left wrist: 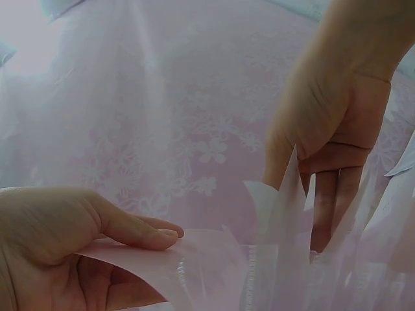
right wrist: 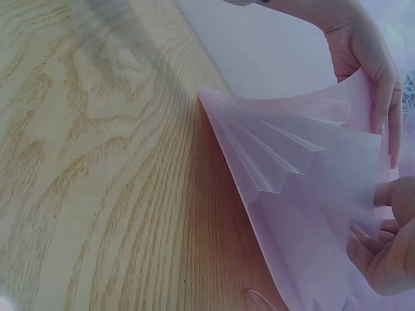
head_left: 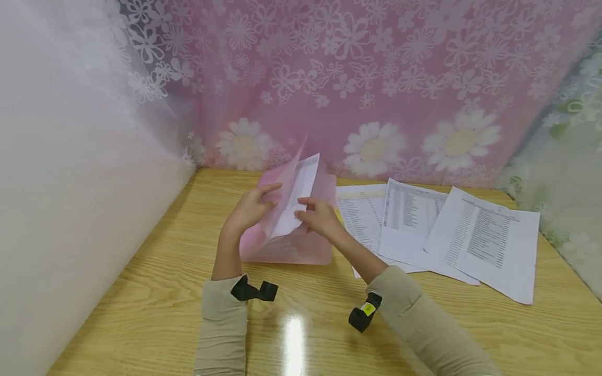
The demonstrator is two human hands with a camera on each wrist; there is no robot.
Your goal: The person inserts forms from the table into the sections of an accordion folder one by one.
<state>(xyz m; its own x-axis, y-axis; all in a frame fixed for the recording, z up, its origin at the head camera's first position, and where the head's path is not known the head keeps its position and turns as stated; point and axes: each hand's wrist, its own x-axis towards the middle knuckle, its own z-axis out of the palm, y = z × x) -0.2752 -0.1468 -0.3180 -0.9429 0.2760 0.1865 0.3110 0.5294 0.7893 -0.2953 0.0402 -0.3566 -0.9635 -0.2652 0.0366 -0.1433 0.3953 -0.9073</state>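
A pink expanding file folder (head_left: pixel 291 255) stands partly opened on the table, its pleated side (right wrist: pixel 279 155) fanned out in the right wrist view. My left hand (head_left: pixel 249 211) grips its front cover, thumb on top and fingers beneath, as the left wrist view shows of that hand (left wrist: pixel 91 240). Inside the folder a printed white sheet (head_left: pixel 304 180) leans upright. My right hand (head_left: pixel 322 216) pinches the sheet near its right edge, with some fingers in front of it and others behind. In the right wrist view, the right hand (right wrist: pixel 389 249) is at the folder's opening.
Several printed sheets lie overlapping to the folder's right, among them a left sheet (head_left: pixel 362 219), a middle sheet (head_left: pixel 409 243) and a right sheet (head_left: pixel 494 261). A pink flowered curtain (head_left: pixel 329 78) hangs behind the wooden table (head_left: pixel 164 292). A pale wall (head_left: pixel 84 156) borders the left side.
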